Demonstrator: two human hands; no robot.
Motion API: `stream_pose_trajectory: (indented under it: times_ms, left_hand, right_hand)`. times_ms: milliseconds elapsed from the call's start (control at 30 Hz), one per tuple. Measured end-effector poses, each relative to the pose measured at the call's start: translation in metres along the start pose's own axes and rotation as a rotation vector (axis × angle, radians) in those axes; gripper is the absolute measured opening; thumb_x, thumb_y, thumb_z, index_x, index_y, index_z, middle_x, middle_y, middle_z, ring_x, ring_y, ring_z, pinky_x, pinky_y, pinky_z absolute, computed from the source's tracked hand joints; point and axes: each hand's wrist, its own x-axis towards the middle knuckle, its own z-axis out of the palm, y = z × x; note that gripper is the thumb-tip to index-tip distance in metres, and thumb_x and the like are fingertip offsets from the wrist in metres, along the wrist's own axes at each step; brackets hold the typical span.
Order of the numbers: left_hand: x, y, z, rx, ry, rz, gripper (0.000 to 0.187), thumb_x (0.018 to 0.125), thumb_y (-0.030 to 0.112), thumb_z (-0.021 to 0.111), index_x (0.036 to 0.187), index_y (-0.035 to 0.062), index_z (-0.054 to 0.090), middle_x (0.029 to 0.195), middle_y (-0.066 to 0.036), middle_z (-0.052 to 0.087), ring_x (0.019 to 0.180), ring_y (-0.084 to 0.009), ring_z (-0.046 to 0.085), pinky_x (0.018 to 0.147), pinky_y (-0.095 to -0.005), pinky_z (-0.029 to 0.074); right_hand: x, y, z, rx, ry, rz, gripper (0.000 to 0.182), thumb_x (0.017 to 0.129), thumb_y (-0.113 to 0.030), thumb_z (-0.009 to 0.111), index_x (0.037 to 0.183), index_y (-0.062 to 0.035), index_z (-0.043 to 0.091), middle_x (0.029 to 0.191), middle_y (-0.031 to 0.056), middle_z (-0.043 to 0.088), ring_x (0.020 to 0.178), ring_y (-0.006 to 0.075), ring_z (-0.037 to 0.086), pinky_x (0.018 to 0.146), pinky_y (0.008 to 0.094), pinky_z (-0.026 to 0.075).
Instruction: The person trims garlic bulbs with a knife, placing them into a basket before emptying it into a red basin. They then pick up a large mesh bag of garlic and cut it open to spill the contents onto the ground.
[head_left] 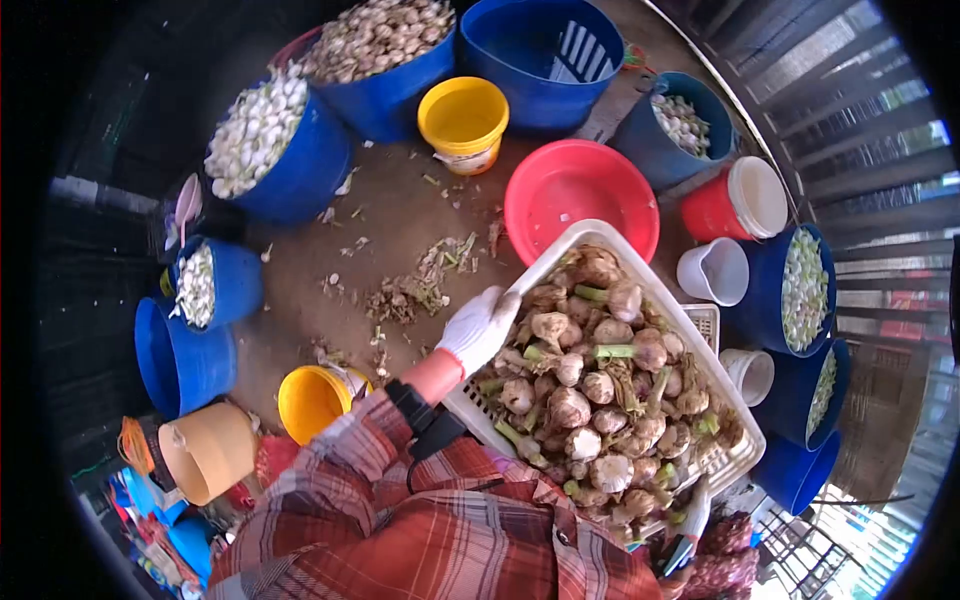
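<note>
A white plastic crate (744, 464) full of garlic bulbs (600, 385) is in front of my body, slightly tilted. The bulbs are soil-stained, several with short green stems. My left hand (480, 330), in a white glove, is closed on the crate's left rim; its fingertips are partly hidden. At the near right corner, my right hand (695, 518), also gloved, grips the crate's edge, with some fingers out of sight. Just beyond the crate's far corner sits a red basin (535, 195).
Blue tubs of pale garlic (290, 165) stand around the floor, one heaped with browner bulbs (375, 45). Yellow buckets (463, 118) stand at the back and near left (312, 402). Trimmings (420, 285) litter the floor. White pails (713, 272) and a slatted wall (850, 130) are at right.
</note>
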Motion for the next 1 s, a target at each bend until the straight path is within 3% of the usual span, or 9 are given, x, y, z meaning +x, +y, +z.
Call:
stream_pose_trajectory:
  times_ms: [267,333,467,533,667,733,833,967,1000]
  left_hand:
    - [0.028,0.038,-0.019,-0.023,-0.002,0.155,0.063,0.101,0.059,0.035,0.112,0.0028,0.06,0.096,-0.024,0.066,0.096,-0.0433,0.063,0.083,-0.0484,0.048]
    - [0.036,0.049,-0.027,-0.024,-0.096,0.056,0.064,0.1,0.061,0.037,0.112,0.0026,0.06,0.09,-0.021,0.065,0.091,-0.0411,0.063,0.08,-0.0467,0.049]
    - [0.045,0.047,-0.029,0.065,-0.096,0.048,0.062,0.101,0.058,0.039,0.12,0.0026,0.061,0.101,-0.023,0.068,0.1,-0.039,0.065,0.087,-0.044,0.049]
    - [0.055,0.028,0.01,-0.083,-0.07,0.053,0.061,0.101,0.055,0.043,0.126,0.0014,0.06,0.116,-0.024,0.067,0.111,-0.0366,0.063,0.095,-0.0409,0.047]
    - [0.083,0.062,0.006,-0.044,-0.24,0.004,0.066,0.1,0.057,0.044,0.131,-0.0003,0.058,0.122,-0.022,0.066,0.119,-0.0356,0.06,0.099,-0.0403,0.045]
    - [0.101,0.064,0.012,-0.023,-0.307,0.005,0.067,0.1,0.057,0.044,0.133,-0.0001,0.057,0.126,-0.022,0.065,0.122,-0.0351,0.059,0.101,-0.0399,0.045]
    - [0.136,0.074,0.021,0.051,-0.423,0.026,0.068,0.1,0.059,0.042,0.135,0.0029,0.056,0.132,-0.021,0.062,0.126,-0.0344,0.056,0.105,-0.0399,0.042]
    - [0.176,0.092,0.041,0.017,-0.576,-0.01,0.065,0.102,0.056,0.04,0.131,0.0004,0.057,0.125,-0.023,0.065,0.12,-0.0351,0.06,0.1,-0.041,0.044]
    - [0.185,0.103,0.04,0.026,-0.594,-0.006,0.065,0.102,0.056,0.04,0.131,0.0004,0.057,0.125,-0.023,0.065,0.12,-0.0351,0.06,0.1,-0.041,0.044]
  right_hand:
    - [-0.041,-0.007,0.005,0.112,0.041,0.053,0.036,0.096,-0.048,0.063,0.08,-0.02,0.047,0.056,-0.0038,0.037,0.043,0.0107,0.037,0.04,0.0263,0.03]
    - [-0.042,-0.002,0.004,0.087,0.07,0.06,0.036,0.097,-0.047,0.063,0.079,-0.0199,0.047,0.056,-0.0036,0.038,0.043,0.0109,0.037,0.04,0.0265,0.03]
    - [-0.039,0.011,-0.007,0.12,0.031,0.075,0.033,0.098,-0.043,0.062,0.078,-0.0194,0.049,0.056,-0.0046,0.041,0.044,0.0092,0.04,0.04,0.0265,0.031]
    - [-0.047,-0.008,-0.019,0.107,0.064,0.096,0.026,0.099,-0.04,0.061,0.088,-0.0174,0.055,0.061,-0.006,0.045,0.047,0.0083,0.043,0.041,0.0254,0.034]
    - [-0.067,-0.003,-0.02,0.175,0.173,0.036,0.023,0.098,-0.038,0.062,0.102,-0.0155,0.061,0.068,-0.0078,0.049,0.053,0.0064,0.046,0.047,0.0231,0.037]
    - [-0.08,-0.011,-0.013,0.264,0.248,-0.005,0.025,0.099,-0.036,0.063,0.11,-0.0143,0.063,0.072,-0.0079,0.052,0.057,0.0052,0.047,0.049,0.0221,0.037]
    - [-0.105,0.017,-0.027,0.241,0.175,0.052,0.04,0.099,-0.034,0.061,0.129,-0.0077,0.058,0.093,-0.0007,0.063,0.075,0.0101,0.059,0.064,0.0268,0.049]
    - [-0.139,0.032,-0.018,0.233,0.326,0.089,0.044,0.099,-0.034,0.061,0.132,-0.0056,0.054,0.106,0.0054,0.067,0.088,0.0162,0.064,0.076,0.0326,0.053]
    - [-0.164,-0.01,0.021,0.294,0.363,0.151,0.043,0.099,-0.035,0.061,0.13,-0.0059,0.055,0.105,0.0058,0.067,0.092,0.0161,0.064,0.08,0.0318,0.052]
